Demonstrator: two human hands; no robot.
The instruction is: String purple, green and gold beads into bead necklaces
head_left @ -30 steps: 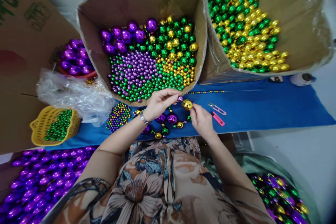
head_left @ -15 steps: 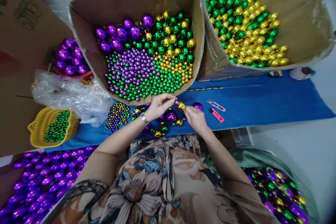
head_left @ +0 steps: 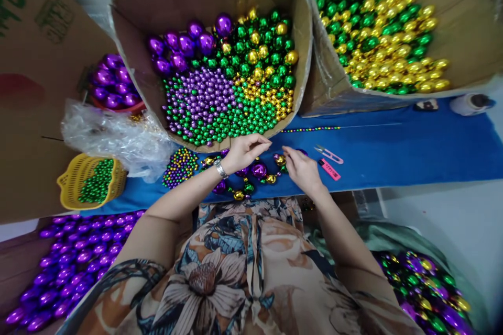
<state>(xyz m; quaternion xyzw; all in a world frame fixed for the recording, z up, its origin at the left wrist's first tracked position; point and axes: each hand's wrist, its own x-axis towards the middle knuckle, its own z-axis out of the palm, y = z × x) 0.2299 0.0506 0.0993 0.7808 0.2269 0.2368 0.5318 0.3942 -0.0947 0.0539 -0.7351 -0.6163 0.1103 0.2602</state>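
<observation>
My left hand (head_left: 245, 154), with a metal watch at its wrist, hovers over the front of the blue cloth. Its thumb and fingertips are pinched together; whatever is between them is too fine to make out. A short gap to the right, my right hand (head_left: 303, 171) is also pinched, and its grip content cannot be made out either. Beneath both hands lies a string of large purple, gold and green beads (head_left: 259, 170), partly covered by my fingers. One gold bead (head_left: 279, 160) sits just beside my right fingertips.
Behind the hands stands a carton of sorted beads (head_left: 129, 52), with a second carton (head_left: 330, 78) to its right. Pink snips (head_left: 332, 155), a pink lighter (head_left: 329, 169) and a thin beaded strand (head_left: 310, 129) lie right. Left are loose small beads (head_left: 179, 167) and a yellow basket (head_left: 70, 180).
Both hands held a gold bead between them; now they have moved apart and the gold bead is lower, by my right fingers. The view has shifted slightly.
</observation>
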